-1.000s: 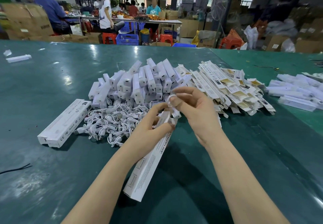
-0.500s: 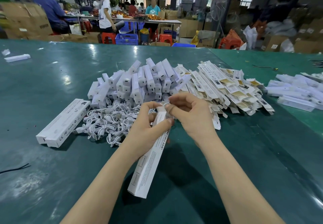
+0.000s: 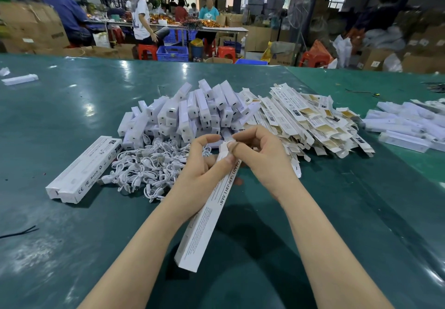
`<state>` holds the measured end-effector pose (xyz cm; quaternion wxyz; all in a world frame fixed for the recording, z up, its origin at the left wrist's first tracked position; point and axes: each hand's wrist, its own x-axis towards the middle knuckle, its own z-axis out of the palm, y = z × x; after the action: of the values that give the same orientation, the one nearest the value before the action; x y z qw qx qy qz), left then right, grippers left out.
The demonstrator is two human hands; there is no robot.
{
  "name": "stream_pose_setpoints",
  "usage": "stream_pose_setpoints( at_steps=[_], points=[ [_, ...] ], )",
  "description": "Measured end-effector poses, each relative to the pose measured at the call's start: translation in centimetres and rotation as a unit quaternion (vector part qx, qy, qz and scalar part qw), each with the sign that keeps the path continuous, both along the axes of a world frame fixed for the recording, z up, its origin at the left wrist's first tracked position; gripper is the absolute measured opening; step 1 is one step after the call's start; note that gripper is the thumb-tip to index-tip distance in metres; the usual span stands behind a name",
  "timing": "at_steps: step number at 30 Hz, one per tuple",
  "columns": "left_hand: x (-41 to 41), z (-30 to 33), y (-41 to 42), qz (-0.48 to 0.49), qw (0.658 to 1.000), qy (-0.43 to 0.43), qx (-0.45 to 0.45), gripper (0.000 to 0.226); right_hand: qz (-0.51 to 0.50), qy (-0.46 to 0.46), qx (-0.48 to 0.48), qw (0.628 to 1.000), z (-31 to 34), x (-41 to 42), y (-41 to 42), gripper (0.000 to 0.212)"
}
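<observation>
A long white carton (image 3: pixel 207 214) printed "SMART SENSOR LAMP" slants over the green table (image 3: pixel 72 236), its far end raised between my hands. My left hand (image 3: pixel 199 166) grips the carton near that top end, thumb along its side. My right hand (image 3: pixel 262 156) has its fingers curled at the carton's open end, pinching the end flap. Just beyond lie a tangle of short white cables (image 3: pixel 147 166) and a heap of white lamp bars (image 3: pixel 190 113). What is inside the carton is hidden.
Two closed white cartons (image 3: pixel 84 169) lie side by side at the left. Flat unfolded cartons (image 3: pixel 310 120) pile up to the right, with more white boxes (image 3: pixel 404 125) at the far right. One box (image 3: pixel 19 79) lies far left. People work at a table behind.
Both hands came closer together at the carton's top end. The small white piece my right hand held above the opening is no longer seen, and the fingers now pinch the flap.
</observation>
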<state>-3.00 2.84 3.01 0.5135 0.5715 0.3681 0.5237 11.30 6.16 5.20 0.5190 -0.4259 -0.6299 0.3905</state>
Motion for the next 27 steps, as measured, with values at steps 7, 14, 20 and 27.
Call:
stream_pose_setpoints(
  at_steps=[7, 14, 20, 27],
  points=[
    [-0.5, -0.2, -0.2, -0.084, 0.994, 0.040, -0.062, 0.080, -0.018, -0.048, 0.005, 0.999, -0.4, 0.4, 0.1, 0.014],
    [-0.2, 0.3, -0.5, -0.071, 0.995, 0.023, -0.073, 0.063, 0.019, -0.018, -0.042, 0.999, -0.4, 0.6, 0.3, 0.011],
    [-0.1, -0.2, -0.1, -0.066, 0.994, 0.027, -0.081, 0.064, 0.018, -0.012, -0.063, 0.998, -0.3, 0.5, 0.2, 0.009],
    [-0.3, -0.2, 0.3, 0.000, 0.999, 0.005, -0.052, 0.047, -0.007, -0.084, 0.021, 0.996, 0.6, -0.5, -0.6, 0.029]
  ],
)
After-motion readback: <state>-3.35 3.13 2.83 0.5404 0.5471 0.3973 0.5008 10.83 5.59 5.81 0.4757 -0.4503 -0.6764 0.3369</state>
